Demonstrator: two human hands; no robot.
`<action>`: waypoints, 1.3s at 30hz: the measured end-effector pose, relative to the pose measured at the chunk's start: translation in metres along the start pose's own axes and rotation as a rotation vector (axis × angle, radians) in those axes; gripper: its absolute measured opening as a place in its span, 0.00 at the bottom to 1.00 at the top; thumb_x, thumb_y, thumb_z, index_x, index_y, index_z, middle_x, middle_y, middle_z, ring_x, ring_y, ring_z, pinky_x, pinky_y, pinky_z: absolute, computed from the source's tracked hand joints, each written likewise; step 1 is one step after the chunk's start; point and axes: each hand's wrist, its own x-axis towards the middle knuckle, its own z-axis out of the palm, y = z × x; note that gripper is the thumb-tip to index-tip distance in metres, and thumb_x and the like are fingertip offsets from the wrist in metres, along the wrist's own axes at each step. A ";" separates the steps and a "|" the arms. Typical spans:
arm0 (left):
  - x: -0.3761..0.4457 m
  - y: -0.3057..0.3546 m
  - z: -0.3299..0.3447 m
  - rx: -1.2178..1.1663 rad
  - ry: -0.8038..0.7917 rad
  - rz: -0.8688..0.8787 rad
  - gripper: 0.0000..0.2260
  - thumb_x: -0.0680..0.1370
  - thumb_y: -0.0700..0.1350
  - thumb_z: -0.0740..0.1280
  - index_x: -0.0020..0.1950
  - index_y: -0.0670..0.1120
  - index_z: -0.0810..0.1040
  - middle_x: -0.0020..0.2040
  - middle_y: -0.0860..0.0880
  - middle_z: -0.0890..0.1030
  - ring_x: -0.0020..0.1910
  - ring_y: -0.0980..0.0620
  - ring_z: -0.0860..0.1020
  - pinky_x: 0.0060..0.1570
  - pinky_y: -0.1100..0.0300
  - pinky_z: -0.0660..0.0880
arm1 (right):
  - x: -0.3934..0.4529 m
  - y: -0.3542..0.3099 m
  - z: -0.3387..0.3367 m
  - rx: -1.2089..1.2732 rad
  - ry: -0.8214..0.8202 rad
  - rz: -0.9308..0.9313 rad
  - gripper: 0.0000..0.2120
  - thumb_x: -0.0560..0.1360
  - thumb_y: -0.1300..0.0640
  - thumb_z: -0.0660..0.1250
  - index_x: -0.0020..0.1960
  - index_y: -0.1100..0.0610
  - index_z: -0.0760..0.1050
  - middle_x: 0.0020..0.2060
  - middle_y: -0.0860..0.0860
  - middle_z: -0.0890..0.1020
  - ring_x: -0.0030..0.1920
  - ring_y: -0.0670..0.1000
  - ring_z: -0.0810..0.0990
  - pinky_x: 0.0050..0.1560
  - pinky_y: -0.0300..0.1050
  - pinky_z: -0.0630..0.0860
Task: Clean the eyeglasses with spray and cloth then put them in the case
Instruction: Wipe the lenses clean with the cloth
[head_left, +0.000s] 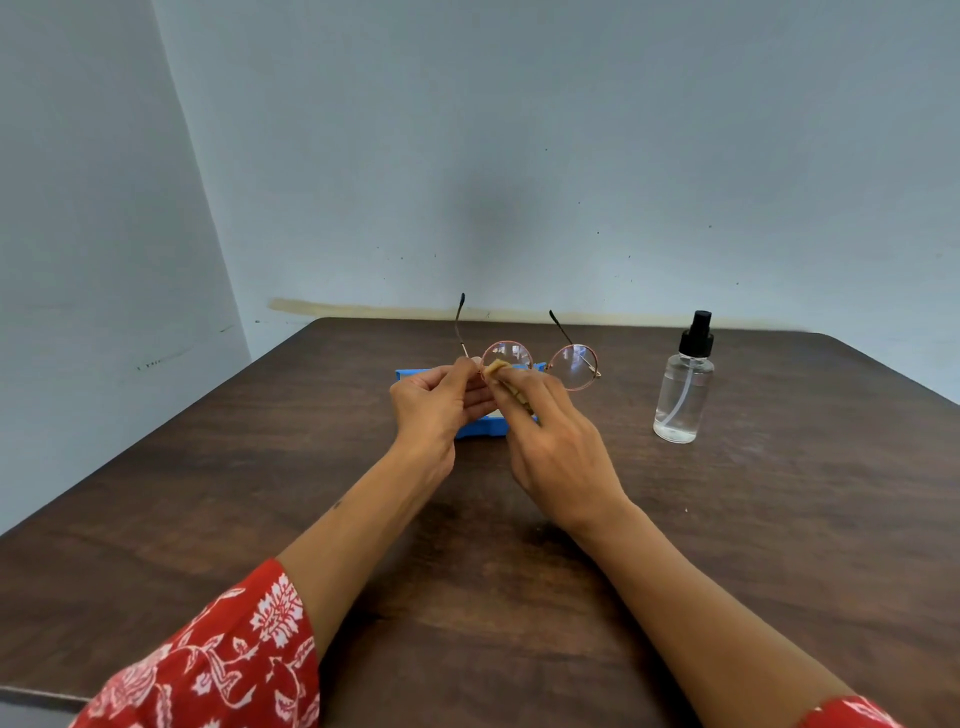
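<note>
Just left of the eyeglasses (540, 361), the left hand (439, 402) pinched the frame at the hinge, fingers curled, apparently to steady it above the blue case (480, 426) while the temples pointed away toward the wall. The right hand (550, 441), below the eyeglasses, had its fingers closed on a tan cloth (498, 370) pressed to the left lens, seemingly wiping it. Well right of the eyeglasses stood the spray bottle (684, 387), upright on the table (208, 493), obstructing nothing.
</note>
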 end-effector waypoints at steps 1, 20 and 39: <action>0.001 0.001 -0.001 -0.011 -0.001 -0.004 0.05 0.75 0.37 0.67 0.40 0.37 0.80 0.31 0.44 0.82 0.31 0.50 0.83 0.32 0.62 0.80 | 0.000 0.002 0.000 -0.007 0.009 0.021 0.17 0.75 0.67 0.56 0.60 0.67 0.77 0.55 0.60 0.80 0.56 0.55 0.73 0.51 0.46 0.78; -0.003 0.003 0.001 0.026 -0.041 -0.007 0.05 0.75 0.38 0.67 0.41 0.37 0.80 0.31 0.45 0.83 0.32 0.49 0.83 0.34 0.60 0.81 | 0.002 0.002 -0.003 -0.008 0.036 0.062 0.20 0.77 0.67 0.51 0.64 0.68 0.72 0.62 0.60 0.72 0.61 0.56 0.70 0.53 0.43 0.76; -0.002 0.009 0.000 0.036 -0.053 -0.007 0.07 0.76 0.38 0.67 0.39 0.37 0.79 0.31 0.45 0.83 0.31 0.50 0.83 0.34 0.61 0.81 | -0.001 0.002 -0.001 -0.047 -0.005 0.020 0.16 0.75 0.66 0.58 0.60 0.66 0.77 0.56 0.59 0.79 0.56 0.54 0.74 0.46 0.44 0.79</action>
